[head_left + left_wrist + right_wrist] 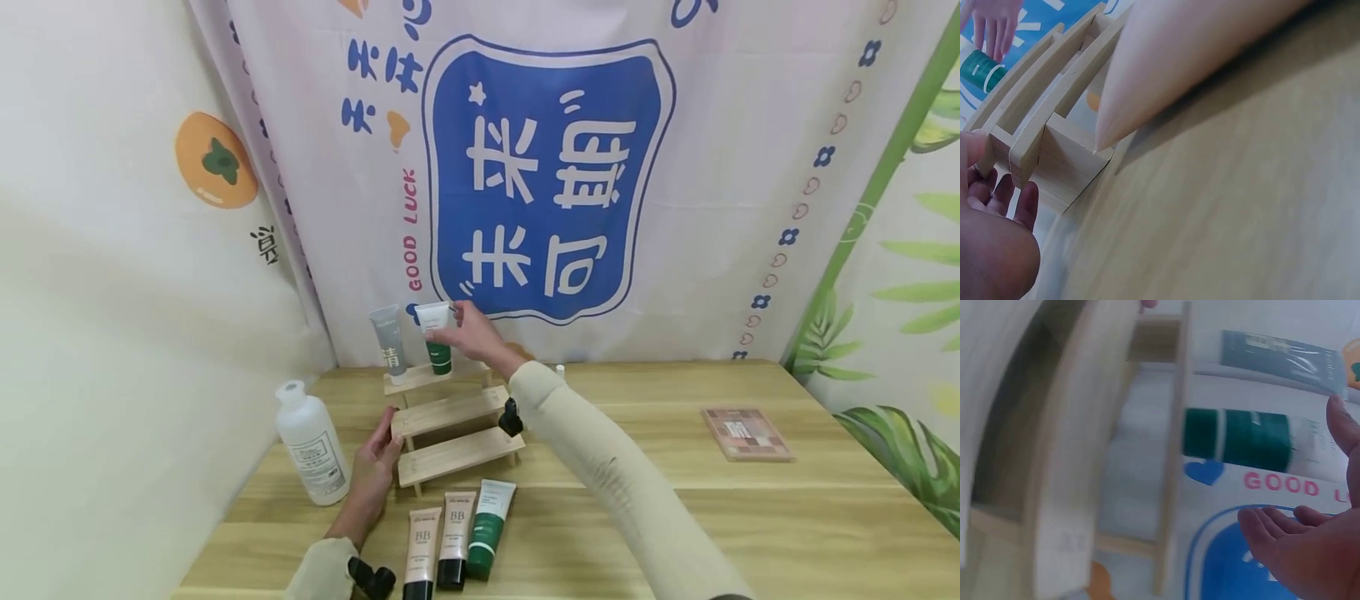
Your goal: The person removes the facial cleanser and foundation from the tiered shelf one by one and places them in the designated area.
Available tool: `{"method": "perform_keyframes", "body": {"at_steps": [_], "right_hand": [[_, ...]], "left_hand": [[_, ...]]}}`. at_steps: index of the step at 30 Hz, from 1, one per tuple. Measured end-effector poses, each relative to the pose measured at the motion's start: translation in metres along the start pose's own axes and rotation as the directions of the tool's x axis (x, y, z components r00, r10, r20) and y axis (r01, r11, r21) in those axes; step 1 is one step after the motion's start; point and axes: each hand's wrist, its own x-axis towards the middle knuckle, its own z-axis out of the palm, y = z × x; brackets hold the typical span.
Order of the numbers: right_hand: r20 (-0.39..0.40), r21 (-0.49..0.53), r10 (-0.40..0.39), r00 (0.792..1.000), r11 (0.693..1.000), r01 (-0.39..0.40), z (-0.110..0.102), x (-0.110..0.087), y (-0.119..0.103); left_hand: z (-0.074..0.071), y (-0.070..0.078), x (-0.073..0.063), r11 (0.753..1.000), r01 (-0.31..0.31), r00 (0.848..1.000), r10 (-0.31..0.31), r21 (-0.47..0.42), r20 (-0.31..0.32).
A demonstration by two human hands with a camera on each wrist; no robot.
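Note:
A three-tier wooden display stand (450, 414) rests on the table, and my left hand (373, 467) grips its left end. The left wrist view shows the thumb above and fingers curled beneath the shelf ends (1025, 156). On the top tier, a white-and-green squeeze tube (441, 358) stands upright on its cap, just right of a grey-blue tube (392, 346). My right hand (480, 340) is beside the white-and-green tube's upper part. Seen from the right wrist, its thumb and fingers (1260, 528) are spread apart, with the tube's green end on the shelf.
In front of the stand lie two beige BB cream tubes (422, 546) and another white-and-green tube (487, 529). A white bottle (311, 450) stands at left by the wall. A makeup palette (747, 433) lies on the right of the table (825, 517). A printed curtain (720, 250) hangs behind.

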Motion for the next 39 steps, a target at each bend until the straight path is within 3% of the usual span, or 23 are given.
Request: {"method": "perform_keyframes", "body": {"at_steps": [5,9,20,29,34,39], "right_hand": [[0.027,0.016,-0.026,0.999,1.000,0.026,0.018,0.003,0.015],[-0.007,-0.015,-0.073,0.997,0.997,0.073,0.024,0.003,0.016],[-0.033,-0.046,-0.129,0.991,0.991,0.128,0.009,-0.008,0.010],[-0.035,0.026,-0.134,0.990,0.991,0.135,-0.022,-0.059,0.010],[-0.017,0.114,-0.155,0.988,0.981,0.156,-0.025,-0.095,0.032],[0.077,0.185,-0.100,0.992,0.979,0.084,-0.026,-0.130,0.053]], "left_hand": [[0.002,-0.001,-0.001,1.000,0.003,1.000,-0.002,0.025,-0.011],[0.002,-0.002,0.000,1.000,-0.001,1.000,0.001,0.015,-0.005],[0.003,0.000,0.001,1.000,-0.002,1.000,0.002,0.022,-0.006],[0.003,-0.004,0.002,1.000,-0.004,1.000,0.004,0.002,0.000],[0.002,-0.006,0.001,1.000,-0.009,1.000,0.009,0.013,-0.001],[0.001,-0.005,0.002,1.000,-0.011,1.000,0.011,0.030,-0.004]]}}
